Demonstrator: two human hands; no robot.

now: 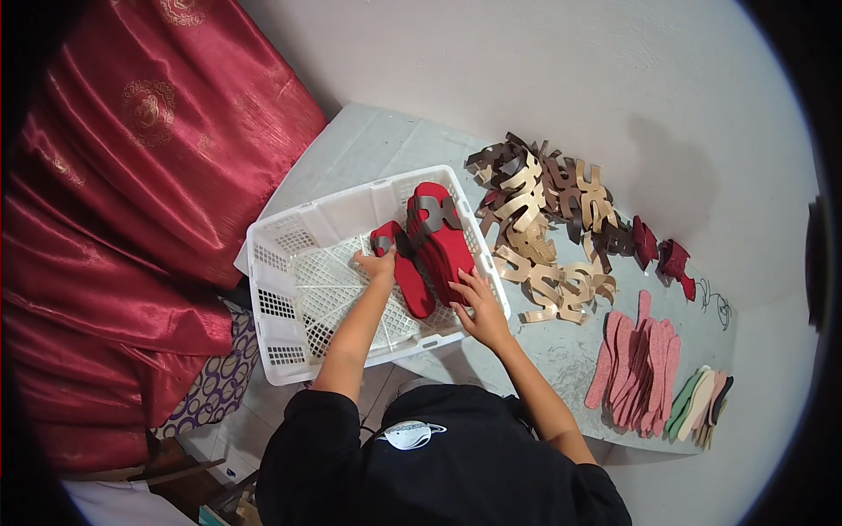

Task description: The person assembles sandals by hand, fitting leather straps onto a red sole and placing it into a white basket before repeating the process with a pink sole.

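Red sandal soles stand on edge in a white basket on the bench. The left hand pinches a single sole; the right hand rests half-open against the stack. Letting go could topple the leaning stack, and the basket seems to overhang the bench, so it may tip.

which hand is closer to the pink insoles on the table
Right. The right hand rests on the red soles, left of the pink insoles; the left hand is farther left.
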